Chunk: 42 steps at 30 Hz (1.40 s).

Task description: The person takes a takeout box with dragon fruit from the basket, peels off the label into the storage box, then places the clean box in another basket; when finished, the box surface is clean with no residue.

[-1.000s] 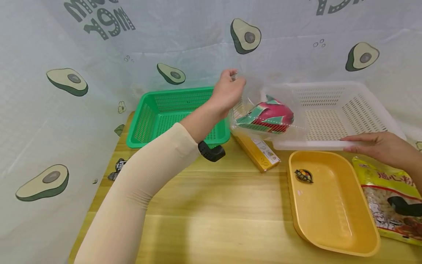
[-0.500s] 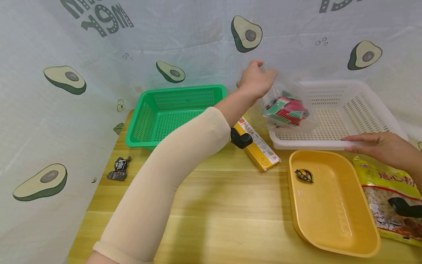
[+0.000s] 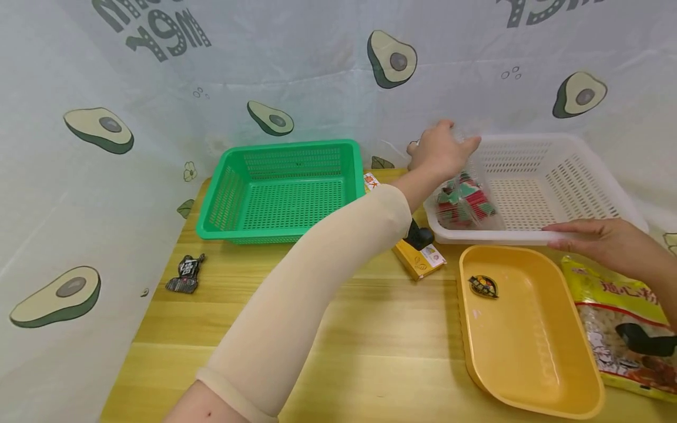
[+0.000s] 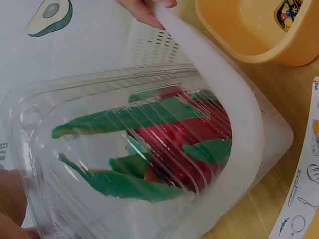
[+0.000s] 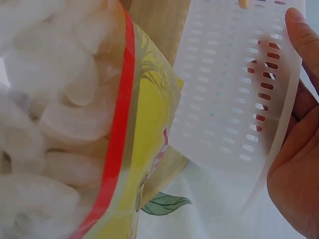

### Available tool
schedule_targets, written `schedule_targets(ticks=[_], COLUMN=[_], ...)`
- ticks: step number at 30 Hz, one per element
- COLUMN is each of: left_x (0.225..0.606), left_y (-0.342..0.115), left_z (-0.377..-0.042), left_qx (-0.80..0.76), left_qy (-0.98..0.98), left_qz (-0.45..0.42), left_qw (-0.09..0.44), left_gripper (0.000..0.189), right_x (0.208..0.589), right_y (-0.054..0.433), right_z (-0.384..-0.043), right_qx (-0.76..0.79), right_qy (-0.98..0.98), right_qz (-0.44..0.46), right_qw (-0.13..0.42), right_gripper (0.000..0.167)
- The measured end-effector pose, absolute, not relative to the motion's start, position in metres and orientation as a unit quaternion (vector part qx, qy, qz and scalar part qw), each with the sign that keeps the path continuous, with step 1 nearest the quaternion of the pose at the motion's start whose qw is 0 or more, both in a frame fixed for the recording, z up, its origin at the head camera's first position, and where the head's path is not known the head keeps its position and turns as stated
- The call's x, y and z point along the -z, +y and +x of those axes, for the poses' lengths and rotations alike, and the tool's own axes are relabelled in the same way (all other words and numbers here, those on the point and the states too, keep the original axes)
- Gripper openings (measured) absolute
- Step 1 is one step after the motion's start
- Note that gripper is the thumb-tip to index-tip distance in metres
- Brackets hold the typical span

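A clear plastic box (image 4: 94,102) with a red and green dragon fruit (image 4: 179,139) inside hangs tilted at the left end of the white basket (image 3: 529,202). My left hand (image 3: 443,154) holds the box by its upper end; in the left wrist view only some fingers show at the lower left. The box's lower end, with the fruit, is inside the basket's rim in the head view. My right hand (image 3: 621,242) pinches the basket's front rim, thumb and fingers on either side of it in the right wrist view.
A green basket (image 3: 240,234) stands at the back left. A yellow pasta box (image 3: 418,261) lies before the white basket's left corner. Nearer are a yellow tub (image 3: 529,346) bearing a dark emblem and a bag of pasta (image 3: 621,317). A small black packet (image 3: 186,274) lies far left.
My left hand has carried the box with the dragon fruit to the right, from beside the green basket into the white basket's left end. The right hand keeps its grip on the rim.
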State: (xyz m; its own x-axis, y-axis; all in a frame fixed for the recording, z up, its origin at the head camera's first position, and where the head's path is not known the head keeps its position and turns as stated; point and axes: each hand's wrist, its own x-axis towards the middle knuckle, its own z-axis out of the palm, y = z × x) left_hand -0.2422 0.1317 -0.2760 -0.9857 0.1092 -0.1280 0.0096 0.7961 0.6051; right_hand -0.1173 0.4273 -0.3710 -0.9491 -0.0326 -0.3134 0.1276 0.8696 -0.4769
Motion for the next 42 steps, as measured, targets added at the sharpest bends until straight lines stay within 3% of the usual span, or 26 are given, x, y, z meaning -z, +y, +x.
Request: schedule_targets(ticks=[7,24,32,42], left_x=[0.288,0.314,0.330,0.333], left_y=[0.140,0.142,0.105,0.027], left_z=[-0.242,-0.237,-0.221,-0.183], left_qx=[-0.307,-0.190,-0.289,-0.385], left_qy=[0.947,0.976,0.951,0.897], left_qz=[0.036,0.053,0.090,0.199], left_qw=[0.083,0.088,0.067,0.087], left_gripper=[0.065,0.068,0.057,0.049], right_x=[0.372,0.366,0.369,0.365], right_y=[0.430,0.431,0.431,0.428], right_z=[-0.118,-0.120,-0.120,-0.116], right_qx=[0.261,0.241,0.241,0.207], right_qy=[0.956,0.956,0.957,0.966], right_qz=[0.021,0.029,0.028,0.025], right_qw=[0.136,0.164,0.156,0.153], right_gripper=[0.072,0.077,0.074,0.079])
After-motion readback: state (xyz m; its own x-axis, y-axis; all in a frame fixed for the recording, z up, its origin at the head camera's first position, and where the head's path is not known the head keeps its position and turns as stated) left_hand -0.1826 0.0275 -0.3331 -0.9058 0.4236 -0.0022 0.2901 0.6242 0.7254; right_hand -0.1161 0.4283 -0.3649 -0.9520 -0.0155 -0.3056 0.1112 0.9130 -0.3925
